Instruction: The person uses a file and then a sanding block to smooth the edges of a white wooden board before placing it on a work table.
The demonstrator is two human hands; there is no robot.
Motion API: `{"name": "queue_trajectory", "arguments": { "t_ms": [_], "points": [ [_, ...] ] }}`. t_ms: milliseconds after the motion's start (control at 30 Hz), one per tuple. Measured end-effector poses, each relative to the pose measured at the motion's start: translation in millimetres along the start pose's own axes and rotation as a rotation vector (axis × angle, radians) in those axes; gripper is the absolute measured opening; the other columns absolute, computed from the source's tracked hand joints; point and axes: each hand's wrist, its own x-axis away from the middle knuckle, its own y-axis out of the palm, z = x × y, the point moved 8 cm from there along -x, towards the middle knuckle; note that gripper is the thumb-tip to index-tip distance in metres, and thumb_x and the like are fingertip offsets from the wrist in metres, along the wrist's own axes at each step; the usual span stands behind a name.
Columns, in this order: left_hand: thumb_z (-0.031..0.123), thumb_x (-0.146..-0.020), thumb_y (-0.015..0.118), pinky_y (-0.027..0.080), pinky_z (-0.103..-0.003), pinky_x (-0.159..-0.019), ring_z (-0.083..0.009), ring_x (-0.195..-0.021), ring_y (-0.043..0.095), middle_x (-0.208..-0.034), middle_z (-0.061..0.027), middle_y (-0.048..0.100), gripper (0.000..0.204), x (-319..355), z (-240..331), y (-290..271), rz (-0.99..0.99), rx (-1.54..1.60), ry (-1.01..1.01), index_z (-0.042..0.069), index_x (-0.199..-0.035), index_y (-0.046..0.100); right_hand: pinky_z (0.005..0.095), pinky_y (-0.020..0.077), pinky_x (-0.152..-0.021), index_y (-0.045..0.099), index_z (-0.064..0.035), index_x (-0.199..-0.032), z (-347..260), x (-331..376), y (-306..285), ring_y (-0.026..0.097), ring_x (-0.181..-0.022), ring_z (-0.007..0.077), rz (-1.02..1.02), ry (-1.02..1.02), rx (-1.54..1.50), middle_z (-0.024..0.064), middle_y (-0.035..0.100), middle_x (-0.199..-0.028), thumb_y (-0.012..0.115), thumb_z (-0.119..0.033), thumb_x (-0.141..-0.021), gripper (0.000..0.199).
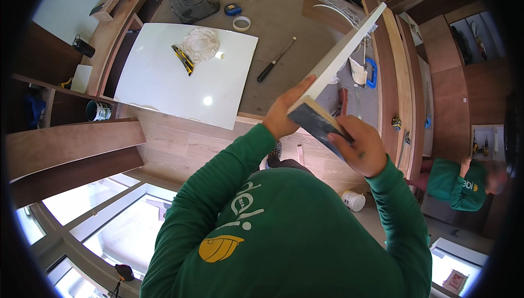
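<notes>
— Hands?
— Left hand (284,110) grips the white board (345,52) by its near end, over the tabletop's (273,14) right side; right hand (361,144) grasps a dark-faced sanding block (315,123) at that end.
— Surface, room?
— White panel (164,79), near-left corner, bearing utility knife (183,60) and crumpled cloth (200,45). Fan (194,7) at far-left corner. Windows (123,232) left.

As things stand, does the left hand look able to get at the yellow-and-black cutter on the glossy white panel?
Probably not without letting go: the left hand is occupied holding the white board. Otherwise the way looks free, as the cutter lies uncovered on the panel.
</notes>
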Motion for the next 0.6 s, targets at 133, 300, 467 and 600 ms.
{"name": "queue_trajectory", "arguments": {
  "t_ms": [133,300,467,600],
  "points": [
    [0.005,-0.091,0.069,0.049,-0.035,-0.105,-0.0332,-0.130,0.061,-0.146,-0.0217,0.057,0.072,-0.4,-5.8,-0.5,0.030,-0.019,-0.009,0.012,-0.157,0.042,0.0444,0.0509,-0.062,0.063,-0.0042,-0.105,-15.5,-10.9,18.9,0.066,-0.073,0.0374,0.074,-0.100,0.071,0.0139,0.065,-0.090,0.075,-0.016,-0.090,0.023],
    [0.009,-0.097,0.065,0.048,-0.033,-0.105,-0.0237,-0.127,0.063,-0.144,-0.0181,0.061,0.059,3.5,-3.4,-1.9,0.046,0.040,-0.099,0.007,-0.154,0.047,0.0446,0.0513,-0.063,0.064,-0.0059,-0.104,-36.1,4.0,15.8,0.066,-0.074,0.0374,-0.095,-0.177,0.041,0.0136,0.065,-0.092,0.077,-0.017,-0.088,0.024],
    [0.003,-0.092,0.065,0.046,-0.035,-0.110,-0.0339,-0.133,0.058,-0.149,-0.0206,0.055,0.065,3.6,-2.4,4.4,0.000,0.099,-0.011,0.009,-0.154,0.047,0.0435,0.0520,-0.064,0.064,-0.0050,-0.105,-23.1,11.9,-3.2,0.065,-0.073,0.0370,-0.024,-0.153,0.035,0.0141,0.065,-0.093,0.076,-0.016,-0.088,0.024],
    [0.005,-0.092,0.068,0.044,-0.035,-0.113,-0.0323,-0.136,0.056,-0.153,-0.0188,0.052,0.069,4.7,0.4,9.4,-0.041,-0.002,-0.037,0.008,-0.156,0.043,0.0423,0.0520,-0.064,0.064,-0.0046,-0.106,3.0,6.3,-10.7,0.065,-0.074,0.0372,-0.025,-0.045,0.011,0.0147,0.065,-0.093,0.075,-0.016,-0.089,0.024]
  ]
}}
